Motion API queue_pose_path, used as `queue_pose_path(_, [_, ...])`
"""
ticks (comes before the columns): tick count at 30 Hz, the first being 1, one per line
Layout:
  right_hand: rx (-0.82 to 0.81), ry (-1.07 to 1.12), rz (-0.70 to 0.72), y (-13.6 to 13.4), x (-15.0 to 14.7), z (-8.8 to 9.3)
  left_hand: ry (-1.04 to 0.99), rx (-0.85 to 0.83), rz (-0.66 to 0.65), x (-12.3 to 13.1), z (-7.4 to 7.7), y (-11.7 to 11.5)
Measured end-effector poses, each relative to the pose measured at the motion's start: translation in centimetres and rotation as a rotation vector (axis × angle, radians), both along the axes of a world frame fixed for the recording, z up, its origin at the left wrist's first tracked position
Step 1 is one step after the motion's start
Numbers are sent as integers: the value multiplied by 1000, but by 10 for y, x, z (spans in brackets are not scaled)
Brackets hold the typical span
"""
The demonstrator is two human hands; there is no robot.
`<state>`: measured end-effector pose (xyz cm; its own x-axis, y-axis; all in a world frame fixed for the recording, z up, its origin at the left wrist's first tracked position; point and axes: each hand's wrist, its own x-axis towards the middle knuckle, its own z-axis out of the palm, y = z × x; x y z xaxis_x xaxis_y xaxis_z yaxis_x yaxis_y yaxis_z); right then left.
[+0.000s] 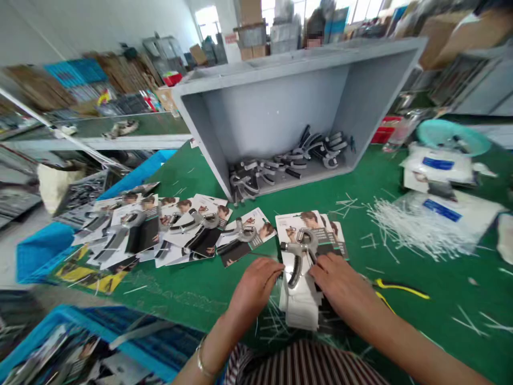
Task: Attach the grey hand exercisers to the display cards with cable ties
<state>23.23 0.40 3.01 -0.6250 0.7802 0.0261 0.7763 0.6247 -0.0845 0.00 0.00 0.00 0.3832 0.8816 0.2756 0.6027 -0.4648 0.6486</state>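
Note:
A grey-and-black hand grip strengthener (295,270) lies on a printed backing card (285,227), on top of a small stack of such cards in front of me. At its left, my left hand (256,283) has thumb and fingers pinched together; what is between them is too small to make out. My right hand (339,280) is closed at the strengthener's right handle, its fingertips curled down and partly hidden. Just left of the stack lies another card with a strengthener (244,231) on it. More carded strengtheners (196,224) overlap farther left.
A grey bin (276,107) lies on its side behind, holding several loose strengtheners. White cable ties (417,230) are heaped at right, near yellow-and-black cutters (403,289). Plastic bags (441,163) and a turquoise basin (452,133) stand beyond. A blue crate (132,331) sits at lower left.

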Motion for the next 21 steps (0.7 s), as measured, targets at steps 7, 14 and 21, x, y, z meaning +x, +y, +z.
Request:
queue_pose_path(7, [-30,293,-26,8,3,19,-187,97,36,35,0,-1])
queue_pose_path(14, [-347,601,-188,8,13,-2,-238,-4,-13,50,-14,-2])
queue_pose_path(21, [-240,622,-115,8,34,-5,-375,-86,18,58,-16,1])
